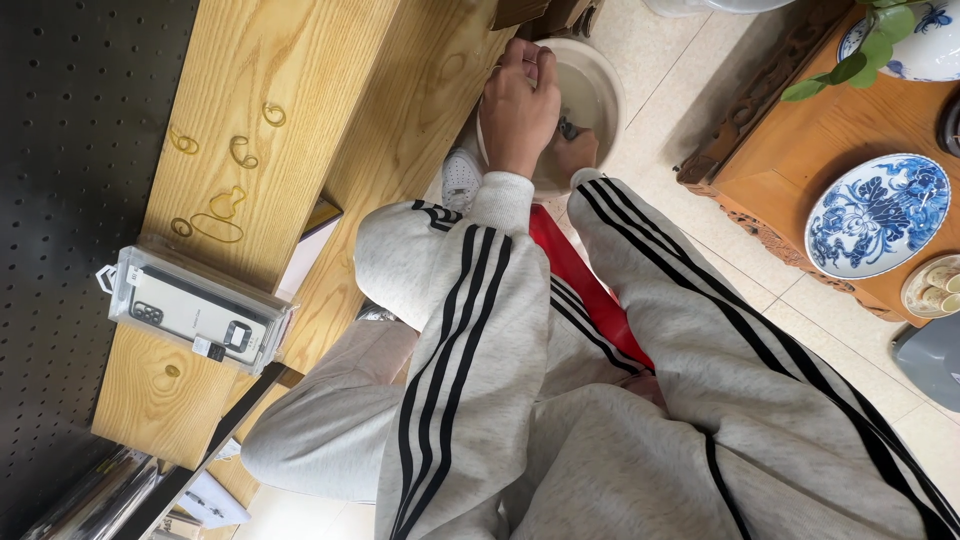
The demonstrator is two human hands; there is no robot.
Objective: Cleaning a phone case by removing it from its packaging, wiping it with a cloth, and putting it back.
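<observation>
The white basin holds both hands: left hand curled at its rim, right hand closed around a small dark object.

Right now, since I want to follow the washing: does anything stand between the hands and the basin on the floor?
Nothing visible does. The left hand is curled over the basin at its rim, and the right hand is already down in the water beside a small dark thing.

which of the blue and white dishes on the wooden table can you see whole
The flat blue and white plate near the wooden table edge, seen whole. The other blue and white dish, in the corner, is cut off and partly behind green leaves.
</observation>
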